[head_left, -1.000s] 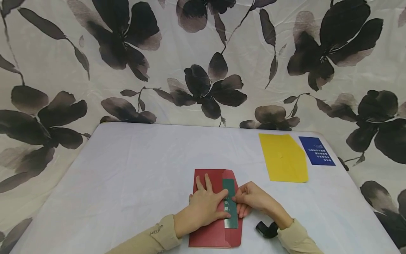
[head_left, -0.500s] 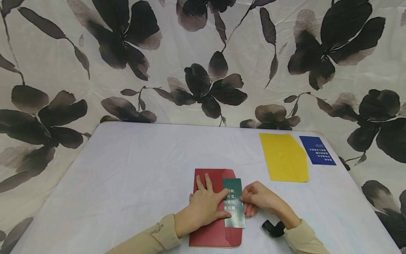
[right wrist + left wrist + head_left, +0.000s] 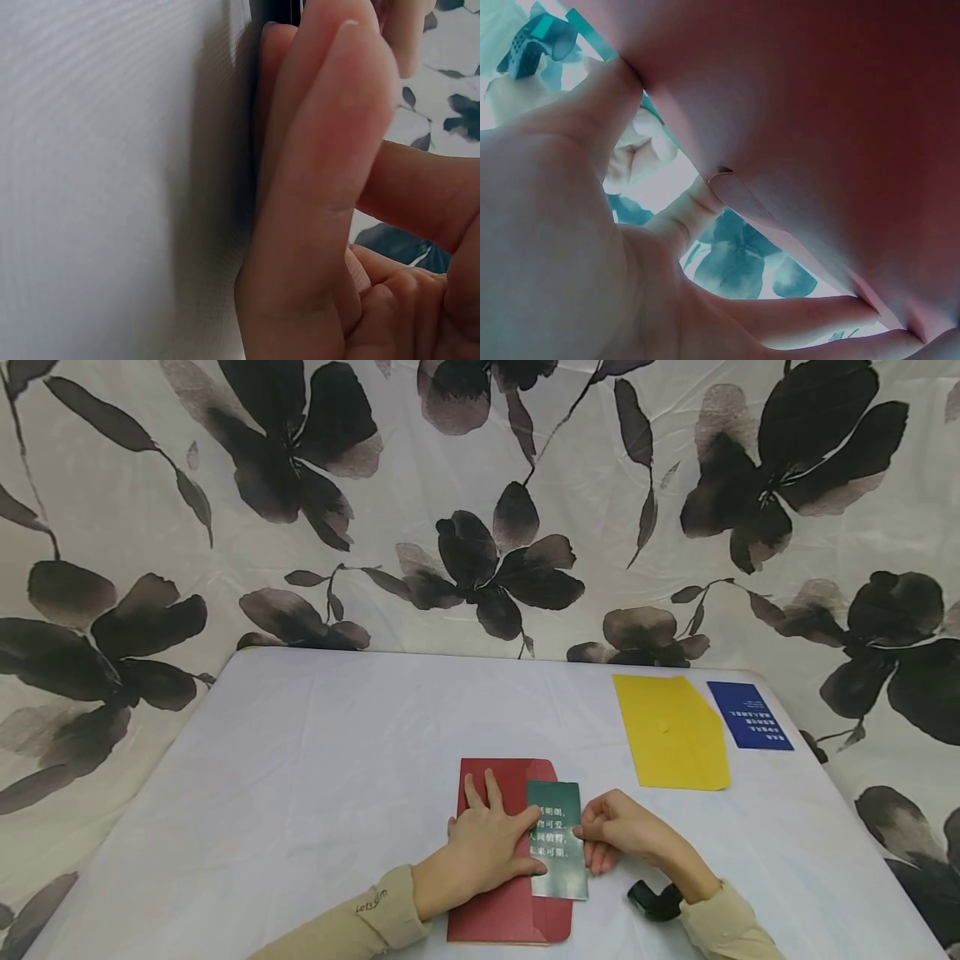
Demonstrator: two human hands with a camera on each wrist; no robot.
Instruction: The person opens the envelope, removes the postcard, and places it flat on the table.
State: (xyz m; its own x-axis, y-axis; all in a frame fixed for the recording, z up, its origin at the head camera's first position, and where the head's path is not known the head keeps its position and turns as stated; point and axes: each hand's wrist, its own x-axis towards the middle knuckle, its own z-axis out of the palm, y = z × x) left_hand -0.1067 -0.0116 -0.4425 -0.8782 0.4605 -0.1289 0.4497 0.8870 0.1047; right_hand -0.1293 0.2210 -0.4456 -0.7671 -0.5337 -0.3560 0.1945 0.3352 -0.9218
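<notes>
Floral cloth [image 3: 615, 410] is seen behind the table [image 3: 337, 735], on which a red envelope [image 3: 502, 914] is pressed by the left hand [image 3: 480, 852], fingers spread; a green card [image 3: 560, 845], partly out of it, is pinched by the fingers of the right hand [image 3: 618, 828].

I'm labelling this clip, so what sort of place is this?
Probably a tabletop craft or desk spot, likely indoors, though the room can't be told. A white table stands before a flowered backdrop, with a red envelope and a yellow envelope on it.
</notes>
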